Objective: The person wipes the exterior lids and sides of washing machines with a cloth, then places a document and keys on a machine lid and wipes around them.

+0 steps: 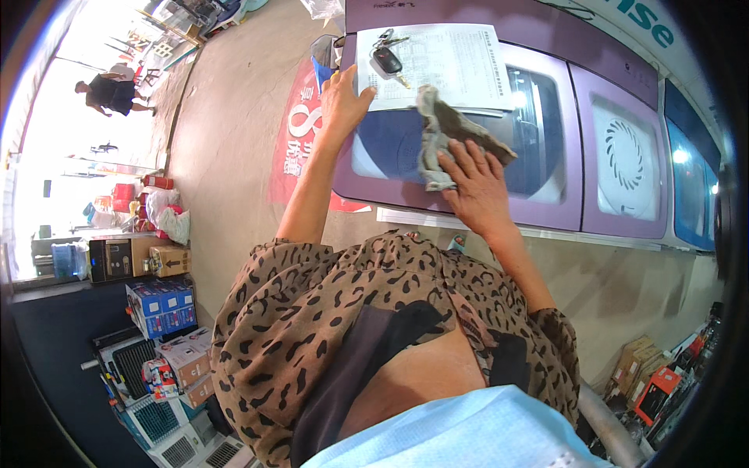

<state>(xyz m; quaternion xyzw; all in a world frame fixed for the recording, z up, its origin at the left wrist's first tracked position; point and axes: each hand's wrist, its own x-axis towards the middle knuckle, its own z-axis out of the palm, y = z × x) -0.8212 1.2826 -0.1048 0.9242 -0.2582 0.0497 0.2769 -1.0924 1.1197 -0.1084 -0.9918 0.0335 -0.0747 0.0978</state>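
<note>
A purple twin-tub washing machine (404,196) stands before me, with a see-through lid over the wash side. My right hand (477,190) lies palm down on a crumpled grey-brown cloth (430,137) and presses it against that lid, near the front edge. Papers with printed text (445,64) rest across the back of the lid, and a black car key (387,60) on a ring lies on top of them. At the left edge of the machine, my left hand (342,102) holds nothing; its thumb touches the border of the papers.
The spin-side lid (623,158) is to the right, beside a blue-lidded machine (693,169). A red printed sheet (301,134) hangs at the left side. Cartons (169,260) and blue boxes (161,307) are stacked at left. A person (114,93) walks outside the doorway.
</note>
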